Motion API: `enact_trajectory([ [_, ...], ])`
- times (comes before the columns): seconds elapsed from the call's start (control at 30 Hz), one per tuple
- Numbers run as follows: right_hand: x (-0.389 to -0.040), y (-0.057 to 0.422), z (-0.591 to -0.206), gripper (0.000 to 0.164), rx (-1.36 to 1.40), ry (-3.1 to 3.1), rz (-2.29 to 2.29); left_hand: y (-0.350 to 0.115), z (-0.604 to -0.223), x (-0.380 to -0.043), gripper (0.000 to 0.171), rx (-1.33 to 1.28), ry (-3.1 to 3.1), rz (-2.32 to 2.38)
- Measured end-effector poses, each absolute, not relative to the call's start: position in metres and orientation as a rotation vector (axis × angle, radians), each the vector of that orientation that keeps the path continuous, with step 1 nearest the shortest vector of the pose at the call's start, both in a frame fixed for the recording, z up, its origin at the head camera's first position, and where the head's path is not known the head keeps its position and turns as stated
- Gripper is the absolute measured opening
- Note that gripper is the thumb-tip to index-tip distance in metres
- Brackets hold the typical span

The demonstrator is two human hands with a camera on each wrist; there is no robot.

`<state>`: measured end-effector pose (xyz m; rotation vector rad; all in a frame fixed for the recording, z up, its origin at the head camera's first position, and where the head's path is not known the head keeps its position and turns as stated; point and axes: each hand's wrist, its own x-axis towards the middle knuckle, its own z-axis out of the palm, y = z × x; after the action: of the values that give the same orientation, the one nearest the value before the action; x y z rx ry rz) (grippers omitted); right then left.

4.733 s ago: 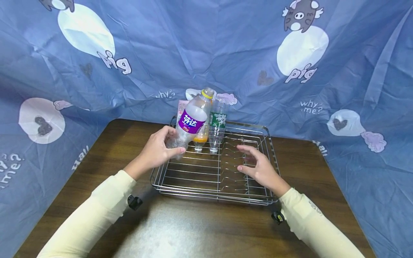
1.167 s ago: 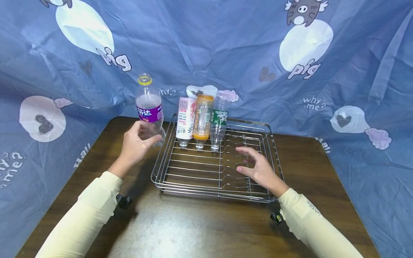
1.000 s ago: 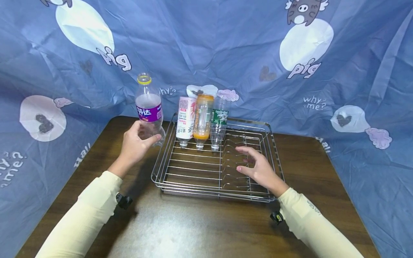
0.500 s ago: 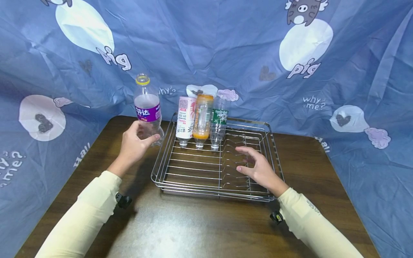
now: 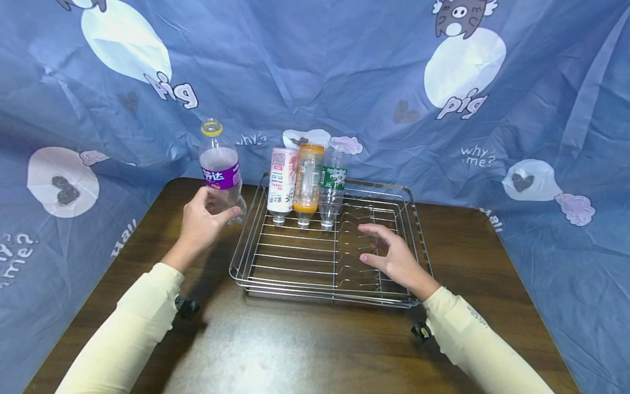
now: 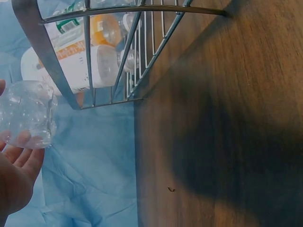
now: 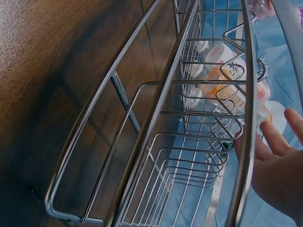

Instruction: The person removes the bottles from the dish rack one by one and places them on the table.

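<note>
My left hand [image 5: 200, 220] grips a clear plastic bottle [image 5: 219, 174] low down, thumb in front. The bottle has a purple label and a yellow neck ring, stands mouth up without a cap, and is held just left of the wire dish rack [image 5: 295, 290]. Its bumpy clear base [image 6: 28, 113] shows in the left wrist view, beside the rack's end. Over the rack's right part hovers my right hand [image 5: 394, 256], fingers and thumb apart and loosely bent, with nothing in it. The right wrist view has its fingers [image 7: 274, 139] behind the rack's rim.
Three bottles stand neck down at the rack's back left: a pink-and-white one [image 5: 282, 180], an orange one [image 5: 308, 178] and a clear one with a green label [image 5: 334, 178]. The rack sits on a brown wooden table [image 5: 275, 345], with a blue cloth [image 5: 315, 71] hanging behind.
Since the oldest frame, the left hand has carried the purple-label bottle left, out from before the other bottles, and turned it upright. Lately it drifts slightly left and down. The right hand stays put.
</note>
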<state>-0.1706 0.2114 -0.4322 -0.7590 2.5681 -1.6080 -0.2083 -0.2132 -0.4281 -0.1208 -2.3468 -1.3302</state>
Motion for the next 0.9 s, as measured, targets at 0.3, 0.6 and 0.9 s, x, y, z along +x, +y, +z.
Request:
enact_trajectory([
  [0.3, -0.172, 0.212, -0.434, 0.062, -0.795, 2.581, -1.615, -0.215, -0.433, -0.209, 0.047, -0.115, -2.352, -1.326],
  [0.6, -0.172, 0.212, -0.435, 0.061, -0.8, 2.584, -1.615, -0.215, -0.438, -0.209, 0.049, -0.082, -2.384, -1.335],
  [0.9, -0.172, 0.213, -0.436, 0.059, -0.801, 2.583, -1.622, -0.216, -0.442, -0.21, 0.048, -0.073, -2.39, -1.338],
])
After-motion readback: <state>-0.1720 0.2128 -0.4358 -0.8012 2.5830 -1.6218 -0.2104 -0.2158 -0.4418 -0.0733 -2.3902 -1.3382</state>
